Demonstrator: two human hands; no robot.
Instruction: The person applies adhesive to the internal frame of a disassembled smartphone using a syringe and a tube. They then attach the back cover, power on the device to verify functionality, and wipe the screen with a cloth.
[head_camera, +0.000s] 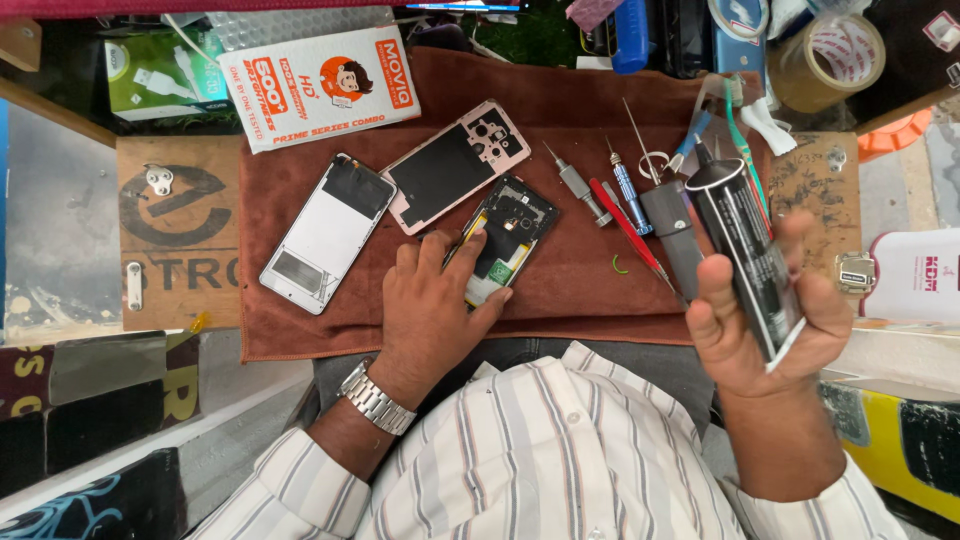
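The left hand (435, 300) presses flat-fingered on the opened phone (500, 240), back cover (455, 165) already off, while the right hand (770, 320) grips a glue tube (745, 250).

bare cloth (580, 285) ahead, screwdrivers (600, 190) crowding right

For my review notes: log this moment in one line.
left hand: pressing opened phone | right hand: holding black tube | surface: brown cloth
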